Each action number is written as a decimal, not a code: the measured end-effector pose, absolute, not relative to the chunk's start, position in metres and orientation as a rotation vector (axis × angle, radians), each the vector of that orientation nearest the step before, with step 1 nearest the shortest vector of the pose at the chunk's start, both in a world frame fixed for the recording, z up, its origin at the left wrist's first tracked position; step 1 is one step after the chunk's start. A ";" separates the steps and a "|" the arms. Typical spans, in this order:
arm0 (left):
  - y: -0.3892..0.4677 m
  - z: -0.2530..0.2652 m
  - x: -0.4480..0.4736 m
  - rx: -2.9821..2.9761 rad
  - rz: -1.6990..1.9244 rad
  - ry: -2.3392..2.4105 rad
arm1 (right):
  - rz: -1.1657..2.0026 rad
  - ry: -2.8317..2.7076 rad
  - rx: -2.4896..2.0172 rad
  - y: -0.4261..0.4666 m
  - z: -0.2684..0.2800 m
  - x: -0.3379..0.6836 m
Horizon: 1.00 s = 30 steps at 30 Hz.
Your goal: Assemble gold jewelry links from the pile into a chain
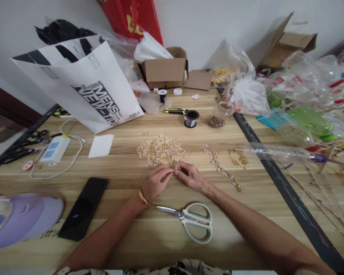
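My left hand (pixel 157 181) and my right hand (pixel 190 176) meet fingertip to fingertip at the near edge of a pile of small gold and clear beads (pixel 160 149). Both are closed in a pinch, and whatever lies between the fingers is too small to make out. A gold bracelet (pixel 143 197) circles my left wrist. Just below the hands rest scissors (pixel 189 219) with pale handles, their blades pointing left. To the right of my right hand lie a beaded chain (pixel 222 168) and a smaller gold chain (pixel 238 158).
Behind the beads are a wire spool (pixel 191 119), a yellow-black cutter (pixel 174 111) and a bead jar (pixel 221 116). A phone (pixel 83 208), white paper (pixel 101 146) and power strip (pixel 55 150) lie left. A paper bag (pixel 83 84) stands behind. Plastic bottles (pixel 306 118) crowd the right.
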<state>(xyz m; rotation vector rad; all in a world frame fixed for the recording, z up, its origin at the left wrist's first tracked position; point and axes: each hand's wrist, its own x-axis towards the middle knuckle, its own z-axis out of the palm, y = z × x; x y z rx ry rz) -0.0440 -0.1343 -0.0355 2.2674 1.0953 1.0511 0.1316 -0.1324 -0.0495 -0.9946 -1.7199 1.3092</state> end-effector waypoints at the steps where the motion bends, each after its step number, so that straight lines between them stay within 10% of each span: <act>1: -0.134 -0.035 -0.044 2.280 1.048 1.093 | 1.317 -1.717 -0.994 -0.132 -0.050 0.132; 30: -0.126 -0.030 -0.047 2.052 0.747 1.185 | 0.955 -1.889 -0.957 -0.133 -0.052 0.133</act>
